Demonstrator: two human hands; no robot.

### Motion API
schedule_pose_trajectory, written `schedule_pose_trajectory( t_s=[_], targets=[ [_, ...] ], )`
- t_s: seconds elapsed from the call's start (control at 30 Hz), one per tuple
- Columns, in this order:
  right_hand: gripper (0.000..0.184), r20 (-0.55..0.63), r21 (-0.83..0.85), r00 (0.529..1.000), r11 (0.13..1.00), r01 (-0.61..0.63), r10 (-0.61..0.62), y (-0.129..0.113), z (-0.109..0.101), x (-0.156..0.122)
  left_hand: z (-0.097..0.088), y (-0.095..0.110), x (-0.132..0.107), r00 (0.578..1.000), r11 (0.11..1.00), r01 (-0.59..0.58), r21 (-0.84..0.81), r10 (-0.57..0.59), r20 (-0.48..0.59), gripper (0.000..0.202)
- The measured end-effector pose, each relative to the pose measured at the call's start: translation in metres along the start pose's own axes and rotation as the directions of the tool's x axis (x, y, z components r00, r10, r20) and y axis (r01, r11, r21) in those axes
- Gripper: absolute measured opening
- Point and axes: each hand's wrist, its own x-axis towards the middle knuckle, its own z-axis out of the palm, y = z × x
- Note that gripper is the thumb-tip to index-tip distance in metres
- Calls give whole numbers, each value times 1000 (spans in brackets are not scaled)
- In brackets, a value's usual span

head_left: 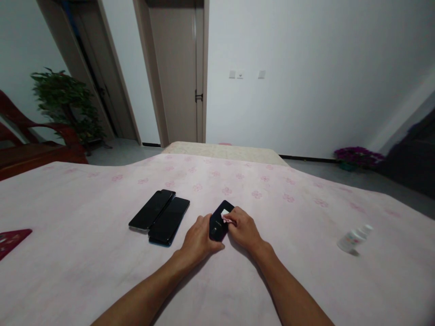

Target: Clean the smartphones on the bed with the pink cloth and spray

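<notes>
Surface: pink sheet (102, 271) is spread frame-wide.
Left hand (199, 239): clasped on dark phone (217, 227), likely steadied against pressure.
Right hand (244, 230): white pad (225, 212) is pinched, pressed onto it.
Spare phones (159, 216): parked centre-left, clear.

Two dark phones (159, 217) lie side by side just left of the hands; small white bottle (353, 238) well right; bedsheet (272, 190) beyond open

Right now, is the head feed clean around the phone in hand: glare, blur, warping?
Head view: dim, even light, soft shadows beneath left hand and right hand; no glare on the dark phone they hold; the white piece pinched on it is too soft to identify; wide-angle bends the door frames; the bottle at right is blurred.
</notes>
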Motion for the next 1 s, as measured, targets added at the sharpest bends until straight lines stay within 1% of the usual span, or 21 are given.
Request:
schedule_pose_trajectory(
  t_s=[0.07, 0.1, 0.13, 0.2, 0.27, 0.3, 0.37, 0.43, 0.47, 0.53, 0.6, 0.67, 0.77, 0.83, 0.87, 0.93, 1.0],
  targets=[
    [28, 61, 43, 996, 997, 58, -61, -3, 0, -2, 1, 2, -1, 1000, 999, 2, 32, -1, -10, 55],
    [28, 58, 46, 996, 997, 58, -60, -3, 0, -2, 1, 3, -1, 1000, 999, 1, 45, 0, -16, 52],
    [28, 29, 33, 999, 999, 36, -37, -2, 0, -2, 1, 3, -2, 1000, 998, 1, 56, 0, -21, 50],
    [27, -77, -22, 996, 998, -51, 49, 4, -1, 0, 0, 4, -3, 1000, 998, -4, 68, 6, -27, 50],
    [27, -179, -79, 976, 987, -142, 126, 12, -2, 2, 0, 4, -5, 999, 998, -24, 64, 26, -30, 51],
    [27, -210, -99, 966, 980, -175, 151, 15, -3, 3, 0, 4, -6, 999, 998, -39, 58, 40, -31, 50],
    [28, -227, -129, 959, 970, -205, 172, 20, -4, 5, 0, 4, -7, 997, 997, -65, 46, 66, -33, 47],
    [27, -209, -151, 965, 970, -192, 158, 19, -4, 6, 1, 4, -8, 996, 996, -74, 44, 76, -37, 45],
    [26, -190, -158, 973, 973, -166, 135, 16, -4, 6, 1, 4, -8, 996, 996, -77, 49, 79, -42, 46],
    [24, -131, -151, 990, 986, -75, 55, 6, -1, 6, 2, 4, -7, 995, 994, -85, 71, 89, -54, 49],
    [24, -44, -127, 998, 991, 44, -50, -6, 2, 5, 3, 3, -6, 993, 990, -88, 109, 96, -69, 48],
    [25, 54, -106, 987, 982, 155, -150, -18, 4, 3, 2, 2, -6, 992, 985, -74, 153, 88, -86, 44],
    [27, 164, -68, 953, 961, 267, -253, -28, 4, -1, 0, 2, -5, 992, 982, -55, 179, 74, -103, 26],
    [28, 194, -34, 941, 957, 289, -278, -30, 2, -3, -2, 2, -4, 990, 986, -68, 154, 85, -112, 20],
    [27, 194, -25, 943, 959, 282, -272, -29, 0, -3, -2, 1, -4, 988, 987, -79, 138, 96, -120, 22],
    [25, 162, -49, 961, 971, 233, -223, -23, -5, -4, -3, -2, -3, 985, 988, -98, 115, 113, -130, 37],
    [23, 82, -136, 988, 980, 144, -134, -15, -8, -5, -3, -6, -2, 987, 988, -103, 118, 116, -109, 56]
  ],
)
